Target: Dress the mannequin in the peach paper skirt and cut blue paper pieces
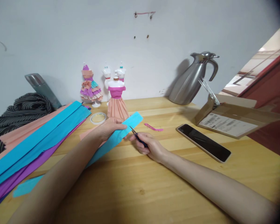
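Note:
My left hand [110, 127] pinches a long strip of blue crepe paper [107, 146], whose far end points up and to the right. In my right hand [148, 144] is a small pair of scissors [139, 138] with dark handles, its blade tips at the strip's edge beside my left fingers. Just behind the strip stands a mini mannequin [116, 102] in a magenta top and pleated peach skirt. Part of a peach paper piece [84, 134] shows under my left wrist. A scrap of pink paper [153, 127] lies beyond my right hand.
Folded crepe paper [44, 137] in blue, peach and purple covers the left side, near a striped cloth [25, 107]. A tape roll [98, 118] and more mannequins [91, 85] stand behind. To the right are a phone [204, 142], a cardboard box [231, 119] and a steel jug [191, 79].

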`<state>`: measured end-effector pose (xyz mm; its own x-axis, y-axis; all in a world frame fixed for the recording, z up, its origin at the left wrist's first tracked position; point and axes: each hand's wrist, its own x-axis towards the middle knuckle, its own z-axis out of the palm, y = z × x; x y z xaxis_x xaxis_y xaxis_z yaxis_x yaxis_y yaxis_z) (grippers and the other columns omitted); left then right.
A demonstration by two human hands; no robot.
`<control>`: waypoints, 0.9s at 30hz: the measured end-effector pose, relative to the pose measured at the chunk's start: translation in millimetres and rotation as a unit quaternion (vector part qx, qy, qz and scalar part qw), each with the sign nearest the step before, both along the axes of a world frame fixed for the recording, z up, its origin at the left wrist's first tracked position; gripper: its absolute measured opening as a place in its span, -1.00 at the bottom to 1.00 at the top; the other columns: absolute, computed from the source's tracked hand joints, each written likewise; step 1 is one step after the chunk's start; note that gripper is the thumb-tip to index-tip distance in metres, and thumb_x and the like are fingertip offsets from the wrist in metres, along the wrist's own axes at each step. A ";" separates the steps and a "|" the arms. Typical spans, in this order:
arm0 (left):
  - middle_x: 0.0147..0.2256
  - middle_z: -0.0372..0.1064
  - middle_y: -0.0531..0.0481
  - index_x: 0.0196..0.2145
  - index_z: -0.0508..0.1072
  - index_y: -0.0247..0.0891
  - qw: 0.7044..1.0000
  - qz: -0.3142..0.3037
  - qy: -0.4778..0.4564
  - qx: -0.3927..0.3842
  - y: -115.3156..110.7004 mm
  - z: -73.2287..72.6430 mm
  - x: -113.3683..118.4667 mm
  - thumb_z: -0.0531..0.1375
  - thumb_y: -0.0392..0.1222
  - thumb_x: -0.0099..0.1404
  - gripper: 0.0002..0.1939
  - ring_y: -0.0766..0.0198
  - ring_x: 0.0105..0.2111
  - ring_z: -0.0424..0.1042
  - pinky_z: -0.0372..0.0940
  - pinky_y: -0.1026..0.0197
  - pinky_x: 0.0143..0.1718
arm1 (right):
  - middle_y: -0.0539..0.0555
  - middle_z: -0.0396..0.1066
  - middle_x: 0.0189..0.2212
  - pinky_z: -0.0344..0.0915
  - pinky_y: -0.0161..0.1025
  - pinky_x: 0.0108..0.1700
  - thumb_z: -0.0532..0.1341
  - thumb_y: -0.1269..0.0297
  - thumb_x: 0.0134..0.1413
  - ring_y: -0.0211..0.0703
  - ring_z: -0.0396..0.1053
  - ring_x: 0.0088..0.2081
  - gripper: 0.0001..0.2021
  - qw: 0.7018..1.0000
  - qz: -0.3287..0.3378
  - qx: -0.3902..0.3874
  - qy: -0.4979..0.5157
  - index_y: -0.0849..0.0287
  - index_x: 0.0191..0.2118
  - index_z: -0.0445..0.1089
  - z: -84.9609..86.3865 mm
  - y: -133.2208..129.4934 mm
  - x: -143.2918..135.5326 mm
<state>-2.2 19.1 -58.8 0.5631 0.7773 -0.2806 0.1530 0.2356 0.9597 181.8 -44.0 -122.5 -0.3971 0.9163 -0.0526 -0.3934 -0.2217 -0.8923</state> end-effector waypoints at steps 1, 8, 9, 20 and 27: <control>-0.59 0.43 -0.06 -0.49 0.45 -0.39 1.000 0.007 0.014 0.014 -1.5 1.4 0.8 0.31 -0.06 -0.07 -0.70 0.34 -0.63 0.34 0.18 0.33 -0.58 | -0.17 -0.02 -0.73 -0.34 -0.38 -0.68 0.20 0.05 0.04 -0.47 -0.19 -0.74 -0.67 1.000 -0.003 0.000 -0.001 0.30 -0.35 0.42 -0.2 -0.1 -0.1; -0.70 0.18 0.14 -0.60 0.35 -0.30 0.964 0.075 0.186 0.172 -17.0 12.4 14.4 0.18 -0.20 0.00 -0.87 0.43 -0.68 0.15 0.00 0.36 -0.66 | -0.18 -0.04 -0.74 -0.33 -0.37 -0.68 0.19 0.03 0.04 -0.46 -0.19 -0.73 -0.65 1.000 -0.024 0.009 -0.004 0.29 -0.38 0.40 0.0 -1.7 -2.4; -0.71 0.13 0.16 -0.62 0.32 -0.29 0.958 0.079 0.196 0.195 -18.3 12.6 15.8 0.17 -0.21 0.00 -0.86 0.44 -0.68 0.12 -0.03 0.37 -0.67 | -0.18 -0.04 -0.74 -0.32 -0.37 -0.68 0.18 0.03 0.05 -0.46 -0.19 -0.73 -0.66 1.000 -0.027 0.013 -0.007 0.29 -0.38 0.39 -0.2 -2.0 -2.9; -0.59 0.41 -0.03 -0.52 0.48 -0.39 0.998 -0.019 0.038 0.039 -13.2 10.5 5.3 0.23 -0.11 0.00 -0.76 0.36 -0.61 0.29 0.12 0.33 -0.58 | -0.15 0.00 -0.70 -0.30 -0.33 -0.65 0.15 -0.02 0.09 -0.43 -0.16 -0.70 -0.63 0.997 -0.031 0.058 -0.027 0.26 -0.34 0.36 -0.7 -6.2 -5.9; -0.59 0.44 -0.06 -0.53 0.51 -0.40 0.999 -0.024 0.026 0.026 -7.2 1.7 5.4 0.25 -0.14 -0.01 -0.78 0.38 -0.63 0.30 0.14 0.34 -0.58 | -0.15 0.05 -0.70 -0.28 -0.34 -0.66 0.14 -0.02 0.10 -0.44 -0.14 -0.72 -0.63 0.997 -0.033 0.069 -0.033 0.26 -0.34 0.35 -3.2 -5.0 -6.4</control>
